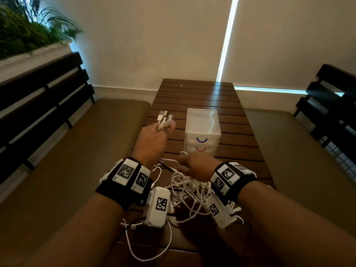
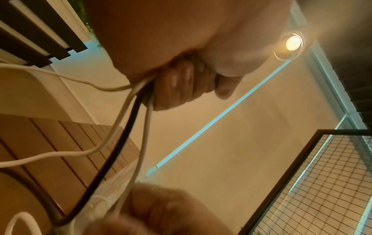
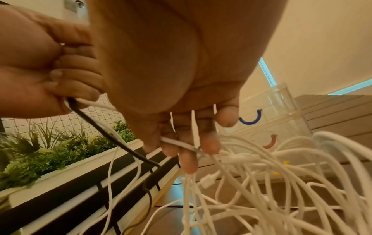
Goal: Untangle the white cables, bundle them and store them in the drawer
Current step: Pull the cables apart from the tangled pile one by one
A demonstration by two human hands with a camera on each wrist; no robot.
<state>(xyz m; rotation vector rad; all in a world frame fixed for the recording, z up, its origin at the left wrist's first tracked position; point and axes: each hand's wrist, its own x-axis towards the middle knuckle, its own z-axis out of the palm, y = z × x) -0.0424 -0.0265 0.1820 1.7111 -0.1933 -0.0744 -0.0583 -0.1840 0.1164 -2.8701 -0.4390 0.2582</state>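
Note:
A tangle of white cables (image 1: 189, 186) lies on the near end of the slatted wooden table (image 1: 240, 143). My left hand (image 1: 154, 139) is raised left of the clear drawer unit (image 1: 202, 128) and grips a bunch of cable ends, whose plugs (image 1: 163, 117) stick out above its fist. The left wrist view shows white cables (image 2: 145, 127) and one black cable (image 2: 120, 139) running down from that fist. My right hand (image 1: 194, 166) sits lower, in front of the drawer unit, its fingers (image 3: 189, 152) curled round white strands (image 3: 241, 167) of the tangle.
The drawer unit has a blue handle (image 1: 201, 140) above a red handle (image 1: 201, 149); both drawers look closed. Padded benches flank the table, with dark slatted backrests (image 1: 38, 105) and a planter (image 1: 28, 35) at the left. A wire grid panel (image 2: 322, 182) stands nearby.

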